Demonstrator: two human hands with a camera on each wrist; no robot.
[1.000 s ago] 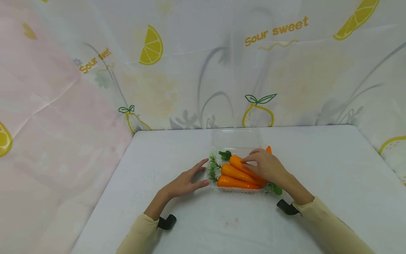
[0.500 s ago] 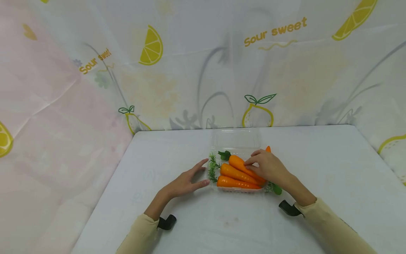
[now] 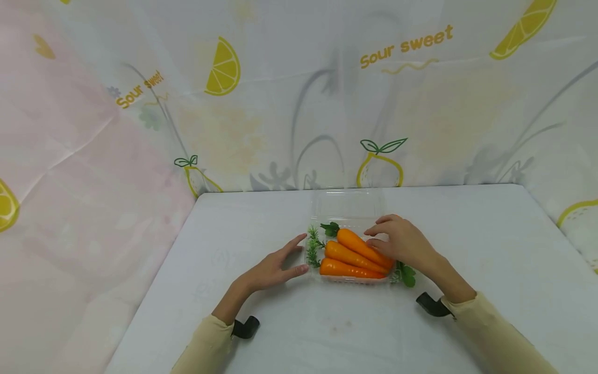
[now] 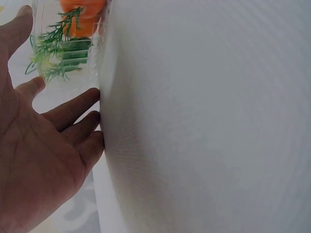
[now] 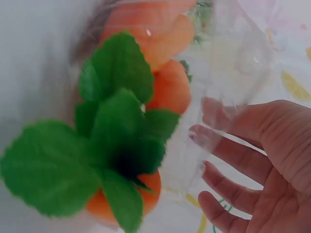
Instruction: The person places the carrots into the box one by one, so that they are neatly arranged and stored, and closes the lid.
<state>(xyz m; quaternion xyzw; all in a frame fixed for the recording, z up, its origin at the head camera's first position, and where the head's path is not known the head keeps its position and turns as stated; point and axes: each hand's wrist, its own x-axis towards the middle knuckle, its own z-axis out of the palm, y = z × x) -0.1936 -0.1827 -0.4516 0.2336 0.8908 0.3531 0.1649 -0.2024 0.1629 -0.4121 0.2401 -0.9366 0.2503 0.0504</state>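
Several orange carrots lie in a clear plastic box: a front carrot (image 3: 348, 268), a middle carrot (image 3: 352, 255) and a rear carrot (image 3: 356, 243). Their green tops lie toward the box's left side, while other green leaves (image 5: 112, 131) show at its right end. My left hand (image 3: 273, 270) rests beside the box's left side, fingers spread; the left wrist view shows a fingertip at the clear wall (image 4: 92, 53). My right hand (image 3: 405, 241) hovers at the box's right end with fingers extended and nothing between them, hiding part of the contents.
The box's clear lid (image 3: 348, 203) is folded back behind it, flat on the white table (image 3: 486, 234). A patterned cloth (image 3: 280, 104) with lemon prints hangs behind the table. A black curved piece (image 3: 432, 305) sits at each wrist.
My right hand has drawn back to the right, off the rear carrot, and its fingers have spread. The left hand stays where it was.
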